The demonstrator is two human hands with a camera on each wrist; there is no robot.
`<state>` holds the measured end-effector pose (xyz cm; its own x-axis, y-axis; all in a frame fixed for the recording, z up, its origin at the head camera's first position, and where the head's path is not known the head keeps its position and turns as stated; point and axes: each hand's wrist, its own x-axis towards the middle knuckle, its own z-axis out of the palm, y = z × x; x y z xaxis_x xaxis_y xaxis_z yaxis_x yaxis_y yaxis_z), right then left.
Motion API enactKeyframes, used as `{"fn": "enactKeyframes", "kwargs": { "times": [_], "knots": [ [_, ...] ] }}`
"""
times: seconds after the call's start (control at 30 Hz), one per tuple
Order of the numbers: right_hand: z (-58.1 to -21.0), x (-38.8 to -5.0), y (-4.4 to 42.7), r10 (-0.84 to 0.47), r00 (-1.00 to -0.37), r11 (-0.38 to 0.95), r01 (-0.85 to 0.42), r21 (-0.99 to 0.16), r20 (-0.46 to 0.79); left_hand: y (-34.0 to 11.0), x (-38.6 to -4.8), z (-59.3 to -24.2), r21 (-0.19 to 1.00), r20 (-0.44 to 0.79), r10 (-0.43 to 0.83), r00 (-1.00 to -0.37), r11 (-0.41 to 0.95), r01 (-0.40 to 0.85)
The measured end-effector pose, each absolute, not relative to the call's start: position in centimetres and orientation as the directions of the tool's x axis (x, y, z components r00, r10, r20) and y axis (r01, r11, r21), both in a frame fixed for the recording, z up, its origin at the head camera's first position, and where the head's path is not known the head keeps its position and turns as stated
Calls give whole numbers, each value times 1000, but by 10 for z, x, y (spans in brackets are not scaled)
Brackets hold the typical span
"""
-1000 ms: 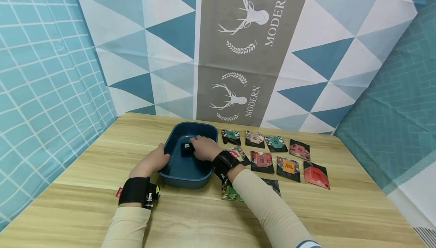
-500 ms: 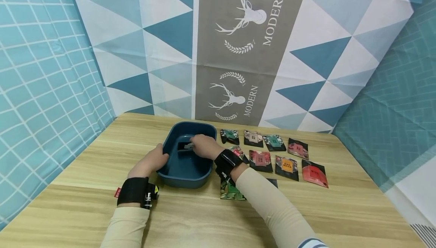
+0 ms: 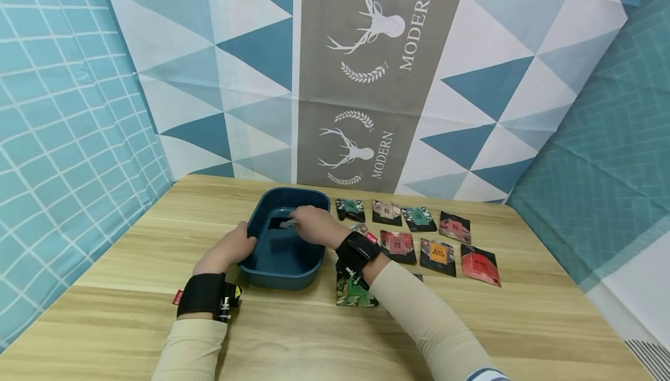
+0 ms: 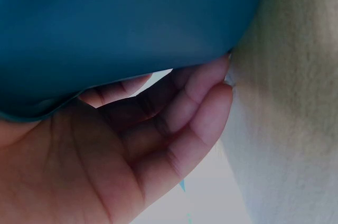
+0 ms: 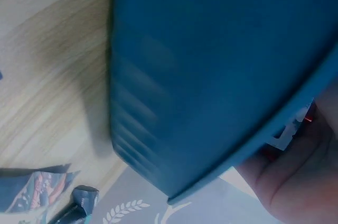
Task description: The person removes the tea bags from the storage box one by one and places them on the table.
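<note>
A deep blue rectangular basin (image 3: pixel 277 280) stands on the wooden table. My left hand (image 3: pixel 226 249) grips its left rim; in the left wrist view the fingers (image 4: pixel 182 129) curl along the outside wall. Inside the basin my right hand (image 3: pixel 316 225) pinches a small dark packet (image 3: pixel 281 223) with a pale patch on it. The packet's right end is hidden by the hand. In the right wrist view the basin wall (image 5: pixel 211 65) covers most of the packet, and only a pale, shiny corner (image 5: pixel 288 137) shows beside the fingers.
Several flat packets lie in rows right of the basin, including a red one (image 3: pixel 480 264), an orange-labelled one (image 3: pixel 438 255) and a teal-labelled one (image 3: pixel 419 218). A green packet (image 3: pixel 356 292) lies partly under my right forearm. A patterned cloth (image 3: pixel 262 78) hangs behind the table.
The packet in my right hand has turned, so it shows as a thinner strip than a second ago. My left hand keeps its grip on the basin. The head view has shifted slightly.
</note>
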<state>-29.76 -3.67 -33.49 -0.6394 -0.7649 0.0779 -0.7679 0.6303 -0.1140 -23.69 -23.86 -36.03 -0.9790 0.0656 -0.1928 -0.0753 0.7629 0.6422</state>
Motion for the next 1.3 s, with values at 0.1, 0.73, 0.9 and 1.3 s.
{"fn": "enactKeyframes", "kwargs": {
  "times": [0.1, 0.73, 0.9, 1.3],
  "knots": [
    [-332, -295, -32, -770, -631, 620, -774, -128, 90, -238, -237, -360, 643, -191, 66, -979, 763, -74],
    [-297, -262, 1, -774, -610, 581, -791, -192, 169, -241, -239, -363, 625, -189, 65, -980, 778, -69],
    [-288, -254, 19, -754, -628, 601, -778, -184, 192, -240, -240, -362, 623, -188, 62, -980, 779, -70],
    [-286, -243, 73, -701, -692, 675, -722, -154, 174, -240, -240, -361, 645, -207, 42, -977, 757, -104]
  ]
}}
